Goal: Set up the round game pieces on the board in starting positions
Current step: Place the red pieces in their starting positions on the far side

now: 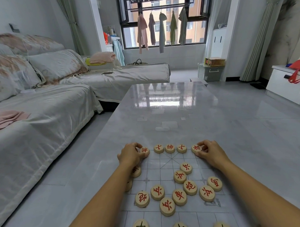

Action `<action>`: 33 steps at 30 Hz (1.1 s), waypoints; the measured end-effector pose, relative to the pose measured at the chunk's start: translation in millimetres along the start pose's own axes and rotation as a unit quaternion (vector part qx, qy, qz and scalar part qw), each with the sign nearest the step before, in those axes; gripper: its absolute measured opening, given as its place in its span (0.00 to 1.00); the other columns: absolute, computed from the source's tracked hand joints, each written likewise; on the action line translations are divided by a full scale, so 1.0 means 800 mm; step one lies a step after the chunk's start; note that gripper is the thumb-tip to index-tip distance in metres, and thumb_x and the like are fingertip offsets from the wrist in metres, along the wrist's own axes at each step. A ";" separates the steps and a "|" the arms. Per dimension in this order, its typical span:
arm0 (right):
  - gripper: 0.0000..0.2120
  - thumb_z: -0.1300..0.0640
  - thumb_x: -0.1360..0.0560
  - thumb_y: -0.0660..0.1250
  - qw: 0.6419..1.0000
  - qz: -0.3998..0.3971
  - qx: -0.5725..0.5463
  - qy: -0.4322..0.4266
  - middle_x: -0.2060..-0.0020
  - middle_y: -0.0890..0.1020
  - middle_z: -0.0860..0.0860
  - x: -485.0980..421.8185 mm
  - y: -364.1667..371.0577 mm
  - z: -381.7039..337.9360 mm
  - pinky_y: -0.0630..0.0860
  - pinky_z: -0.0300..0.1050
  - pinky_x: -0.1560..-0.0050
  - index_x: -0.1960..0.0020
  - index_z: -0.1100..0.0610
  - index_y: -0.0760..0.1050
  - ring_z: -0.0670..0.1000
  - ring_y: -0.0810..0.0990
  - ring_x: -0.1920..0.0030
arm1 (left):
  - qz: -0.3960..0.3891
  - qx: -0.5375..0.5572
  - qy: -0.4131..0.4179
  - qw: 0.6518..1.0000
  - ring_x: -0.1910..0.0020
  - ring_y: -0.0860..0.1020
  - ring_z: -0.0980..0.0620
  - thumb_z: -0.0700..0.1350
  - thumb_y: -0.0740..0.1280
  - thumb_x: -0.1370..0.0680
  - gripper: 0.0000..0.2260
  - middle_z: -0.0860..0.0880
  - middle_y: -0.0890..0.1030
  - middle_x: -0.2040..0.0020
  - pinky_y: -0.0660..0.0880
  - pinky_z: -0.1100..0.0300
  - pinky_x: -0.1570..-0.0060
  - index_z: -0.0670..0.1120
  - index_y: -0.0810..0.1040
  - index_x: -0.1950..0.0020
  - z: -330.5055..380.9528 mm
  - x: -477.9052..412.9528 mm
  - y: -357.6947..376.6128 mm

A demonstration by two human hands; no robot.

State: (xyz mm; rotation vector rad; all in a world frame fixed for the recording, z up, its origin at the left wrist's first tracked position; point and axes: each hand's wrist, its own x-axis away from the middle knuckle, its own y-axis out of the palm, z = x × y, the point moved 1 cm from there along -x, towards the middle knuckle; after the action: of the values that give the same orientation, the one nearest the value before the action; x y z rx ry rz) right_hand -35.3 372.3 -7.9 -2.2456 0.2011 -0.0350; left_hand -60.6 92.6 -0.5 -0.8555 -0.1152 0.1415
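Forearms rise from the bottom of the frame to the board's (153,166) top row, just below frame centre. The left hand (131,155) curls its fingers round the row's left end piece (144,150); the right hand (211,153) pinches the right end piece (196,148) between thumb and fingertips. Three red-lettered pieces (170,148) sit between them, making five in the row. Eleven more red-lettered discs (179,197) lie scattered lower on the board, two partly hidden under the left wrist. Three dark-lettered discs (140,225) show at the bottom edge. The board lies on a glossy grey table (171,112).
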 end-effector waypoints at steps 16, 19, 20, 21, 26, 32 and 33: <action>0.19 0.53 0.27 0.69 1.000 0.008 -0.001 -0.028 0.48 0.73 0.55 -0.004 0.005 0.009 0.72 0.42 0.51 0.38 0.55 0.72 0.50 0.74 0.52 | -0.025 -0.062 0.031 0.997 0.41 0.73 0.47 0.52 0.69 0.27 0.20 0.48 0.77 0.42 0.65 0.50 0.40 0.56 0.71 0.36 0.001 -0.010 0.004; 0.19 0.54 0.28 0.69 1.000 0.004 -0.006 -0.028 0.47 0.74 0.56 -0.005 0.005 0.009 0.72 0.43 0.51 0.38 0.56 0.72 0.51 0.74 0.52 | -0.026 -0.090 0.052 0.994 0.41 0.73 0.48 0.53 0.69 0.27 0.17 0.49 0.77 0.42 0.64 0.50 0.41 0.55 0.73 0.39 0.004 -0.009 0.002; 0.19 0.54 0.28 0.69 1.000 0.004 -0.008 -0.028 0.48 0.74 0.56 -0.004 0.005 0.009 0.72 0.43 0.51 0.38 0.56 0.72 0.51 0.74 0.52 | -0.015 -0.096 0.047 0.994 0.42 0.73 0.48 0.53 0.70 0.28 0.17 0.49 0.77 0.43 0.64 0.51 0.42 0.53 0.74 0.42 0.003 -0.009 0.001; 0.19 0.54 0.28 0.69 1.000 0.005 -0.010 -0.027 0.48 0.73 0.56 -0.004 0.005 0.009 0.72 0.43 0.51 0.38 0.56 0.72 0.51 0.74 0.52 | -0.002 -0.105 0.041 0.994 0.43 0.74 0.48 0.55 0.71 0.30 0.18 0.50 0.77 0.44 0.65 0.51 0.43 0.51 0.73 0.44 0.002 -0.007 0.000; 0.19 0.54 0.28 0.69 0.999 0.011 -0.009 -0.033 0.50 0.72 0.54 -0.003 0.005 0.009 0.71 0.42 0.51 0.38 0.55 0.73 0.50 0.73 0.53 | -0.062 -0.088 0.048 0.993 0.45 0.73 0.49 0.53 0.71 0.29 0.21 0.50 0.75 0.49 0.64 0.53 0.44 0.52 0.70 0.38 -0.014 -0.006 -0.012; 0.18 0.54 0.27 0.68 0.999 0.016 -0.017 -0.030 0.50 0.71 0.54 0.001 0.004 0.006 0.71 0.43 0.50 0.38 0.56 0.73 0.50 0.73 0.53 | -0.049 -0.071 0.051 0.995 0.50 0.75 0.50 0.53 0.69 0.28 0.13 0.52 0.77 0.53 0.65 0.53 0.46 0.51 0.72 0.47 -0.014 -0.007 -0.014; 0.18 0.54 0.27 0.68 0.999 0.016 -0.017 -0.029 0.50 0.71 0.54 0.002 0.004 0.005 0.72 0.43 0.50 0.38 0.56 0.72 0.50 0.73 0.53 | -0.027 -0.090 0.045 0.995 0.50 0.75 0.49 0.55 0.70 0.29 0.14 0.51 0.78 0.52 0.64 0.53 0.48 0.50 0.71 0.50 -0.011 -0.006 -0.010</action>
State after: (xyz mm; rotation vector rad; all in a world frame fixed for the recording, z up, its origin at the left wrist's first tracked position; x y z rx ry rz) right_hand -34.0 373.4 -13.3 -2.2728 0.2068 0.0507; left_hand -63.5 79.7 -0.5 -1.0353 -0.0674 0.0419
